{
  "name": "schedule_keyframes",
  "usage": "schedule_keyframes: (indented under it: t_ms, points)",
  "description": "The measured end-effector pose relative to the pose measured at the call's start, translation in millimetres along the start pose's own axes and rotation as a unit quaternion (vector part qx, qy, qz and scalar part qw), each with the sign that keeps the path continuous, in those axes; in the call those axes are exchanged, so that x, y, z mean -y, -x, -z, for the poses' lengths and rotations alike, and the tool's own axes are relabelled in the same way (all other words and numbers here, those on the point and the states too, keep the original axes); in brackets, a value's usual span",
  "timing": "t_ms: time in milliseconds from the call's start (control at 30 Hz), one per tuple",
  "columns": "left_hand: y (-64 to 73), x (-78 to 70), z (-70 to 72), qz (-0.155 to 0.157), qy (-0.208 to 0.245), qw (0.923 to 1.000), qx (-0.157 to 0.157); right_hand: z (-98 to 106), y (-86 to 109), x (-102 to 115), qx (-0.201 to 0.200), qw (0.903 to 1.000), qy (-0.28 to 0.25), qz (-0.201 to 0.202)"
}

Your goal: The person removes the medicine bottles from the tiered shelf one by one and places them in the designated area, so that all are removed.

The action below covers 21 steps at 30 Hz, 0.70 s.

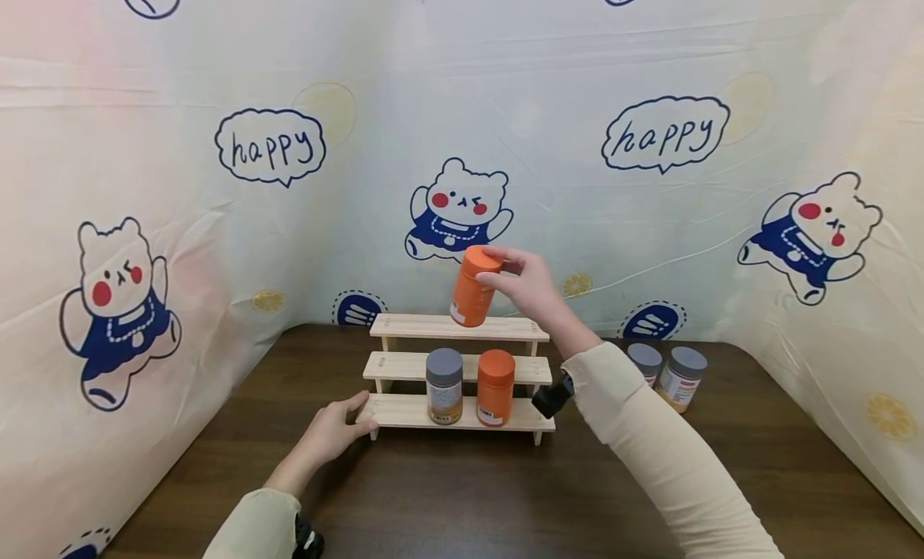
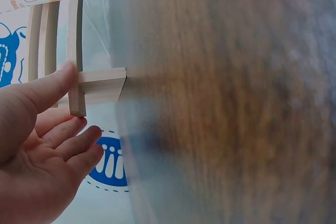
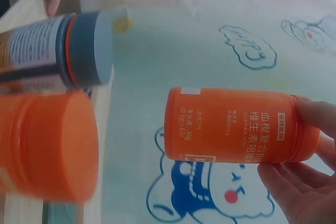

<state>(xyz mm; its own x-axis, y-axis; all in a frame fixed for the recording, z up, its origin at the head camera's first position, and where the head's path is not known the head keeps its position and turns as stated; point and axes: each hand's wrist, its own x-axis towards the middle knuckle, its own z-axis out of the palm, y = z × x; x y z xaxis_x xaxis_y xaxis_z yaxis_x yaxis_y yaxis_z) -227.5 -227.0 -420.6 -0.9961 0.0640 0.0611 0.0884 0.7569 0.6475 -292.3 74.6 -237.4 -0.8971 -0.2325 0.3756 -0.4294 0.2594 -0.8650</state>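
In the head view my right hand (image 1: 530,285) holds an orange supplement bottle (image 1: 472,296) by its lid, tilted a little above the top step of a wooden three-step rack (image 1: 462,327). The right wrist view shows the held bottle (image 3: 231,125) with white print, the fingers round its cap end. With thumb and forefinger, my left hand (image 1: 334,432) pinches the left end of the lowest step (image 2: 76,93); its other fingers are loosely bent. On that lowest step a grey-capped bottle (image 1: 444,386) and a second orange bottle (image 1: 496,389) stand upright, side by side.
Two more grey-capped bottles (image 1: 682,378) stand on the dark wooden table (image 1: 462,495) to the right, one partly behind my right sleeve (image 1: 650,423). A printed cloth (image 1: 462,86) hangs behind the table and along both sides.
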Motion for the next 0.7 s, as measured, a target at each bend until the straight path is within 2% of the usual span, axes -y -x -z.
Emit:
schedule_keyframes:
  t_ms: [433, 700]
  points:
    - [-0.1, 0.4, -0.6, -0.008, -0.005, 1.0, -0.003, 51, 26.3, -17, -0.044, 0.9983, 0.032, -0.021]
    - [1.5, -1.2, 0.6, -0.014, -0.004, 0.9999, -0.006, 77, 46.9, -32, -0.059, 0.9972, 0.042, -0.02]
